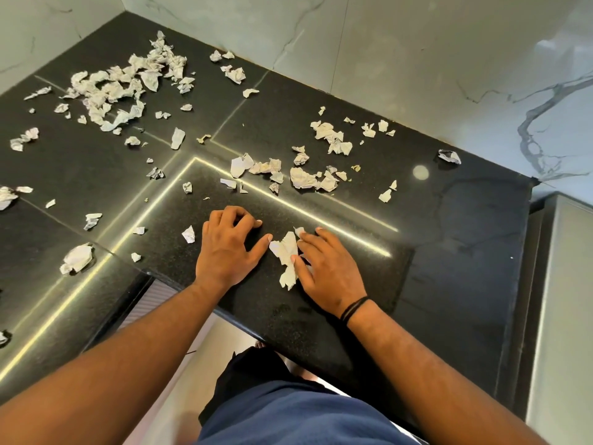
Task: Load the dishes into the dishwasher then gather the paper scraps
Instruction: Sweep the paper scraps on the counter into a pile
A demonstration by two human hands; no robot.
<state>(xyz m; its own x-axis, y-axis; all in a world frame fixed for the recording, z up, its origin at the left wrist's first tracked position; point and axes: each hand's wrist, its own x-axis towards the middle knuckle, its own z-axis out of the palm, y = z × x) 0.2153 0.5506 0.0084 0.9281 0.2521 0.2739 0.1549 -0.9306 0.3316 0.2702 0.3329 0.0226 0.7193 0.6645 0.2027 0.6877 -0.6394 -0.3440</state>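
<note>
The gathering of paper scraps looks barely begun. Low in the middle of the frame, the right hand [327,271] lies flat on the black desk [449,252] with its fingers [308,242] spread over one crumpled scrap [287,258], pressing it down or dragging it rather than pinching it; the thumb lies across the paper's lower part. The left hand [224,252] rests just beside it, fingers curled loosely with the tips on the desk and the thumb stretched toward that scrap, holding nothing that can be seen.

Nearly everything else is still loose. A large heap of scraps [125,88] sits in the upper left of the frame, a smaller cluster [333,136] right of centre near the wall, and a band of pieces [279,175] just above the hands. Single bits lie scattered along the left side, one big wad [77,258] at lower left, and a lone piece [449,155] far right by the wall. I judge that most of the collecting is left to do.

No dishes or dishwasher appear anywhere, so whether the loading step is finished cannot be told from here. Scraps at the left edge are cut off by the frame, and more may lie beyond it. Whether anything sits under the left palm is hidden. No bin or bag for the scraps is in view.
</note>
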